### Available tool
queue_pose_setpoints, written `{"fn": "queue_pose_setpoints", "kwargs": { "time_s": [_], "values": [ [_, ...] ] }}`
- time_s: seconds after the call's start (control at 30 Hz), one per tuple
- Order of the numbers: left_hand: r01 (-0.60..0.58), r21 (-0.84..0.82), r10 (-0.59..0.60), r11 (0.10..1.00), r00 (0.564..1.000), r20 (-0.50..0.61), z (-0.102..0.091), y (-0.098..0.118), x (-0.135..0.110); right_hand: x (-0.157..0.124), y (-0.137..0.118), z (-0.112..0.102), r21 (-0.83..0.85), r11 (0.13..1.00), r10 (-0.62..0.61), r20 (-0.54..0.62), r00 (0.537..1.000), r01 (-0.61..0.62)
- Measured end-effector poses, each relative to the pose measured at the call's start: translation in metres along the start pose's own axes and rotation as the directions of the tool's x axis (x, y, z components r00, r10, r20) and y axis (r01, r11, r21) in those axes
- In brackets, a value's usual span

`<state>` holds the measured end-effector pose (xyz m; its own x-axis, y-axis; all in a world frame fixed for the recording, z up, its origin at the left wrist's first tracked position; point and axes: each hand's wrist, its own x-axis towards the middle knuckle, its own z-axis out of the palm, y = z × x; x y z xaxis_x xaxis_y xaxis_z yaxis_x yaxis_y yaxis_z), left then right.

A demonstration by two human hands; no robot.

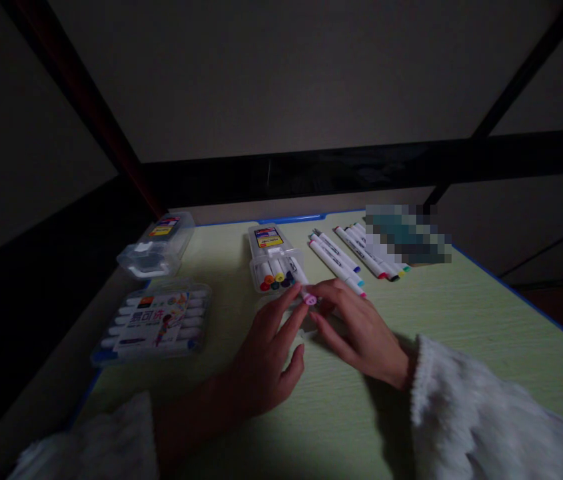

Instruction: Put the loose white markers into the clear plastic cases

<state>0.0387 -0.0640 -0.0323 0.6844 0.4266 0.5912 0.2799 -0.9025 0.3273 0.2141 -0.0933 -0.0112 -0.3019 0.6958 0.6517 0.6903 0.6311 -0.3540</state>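
Observation:
A white marker with a pink end slants into the front of an open clear plastic case. My left hand has its index and middle fingertips against the marker's near end, the thumb held away. From the other side, my right hand meets the same end with curled fingers, so the marker is pinched between both hands. Inside the case, several markers show orange, yellow, red and dark ends. The marker's far part is inside the case and partly hidden.
Loose white markers lie right of the case, with another group beyond. A blurred-out teal item is at the back right. On the left are a closed marker case and a clear case. The pale green table has blue edging.

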Motion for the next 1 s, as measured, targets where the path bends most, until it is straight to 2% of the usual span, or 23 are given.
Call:
{"fn": "queue_pose_setpoints", "kwargs": {
  "time_s": [0.4,1.0],
  "values": [
    [-0.002,0.004,0.002,1.000,1.000,0.015,-0.0003,-0.0001,-0.0007,0.0003,0.0017,0.0020,0.037,0.999,0.006,0.005,1.000,-0.006],
    [-0.016,0.026,0.015,1.000,0.999,0.042,0.0003,-0.0005,0.0009,0.0008,0.0042,0.0017,0.000,1.000,-0.012,0.039,0.999,0.012]
  ]
}}
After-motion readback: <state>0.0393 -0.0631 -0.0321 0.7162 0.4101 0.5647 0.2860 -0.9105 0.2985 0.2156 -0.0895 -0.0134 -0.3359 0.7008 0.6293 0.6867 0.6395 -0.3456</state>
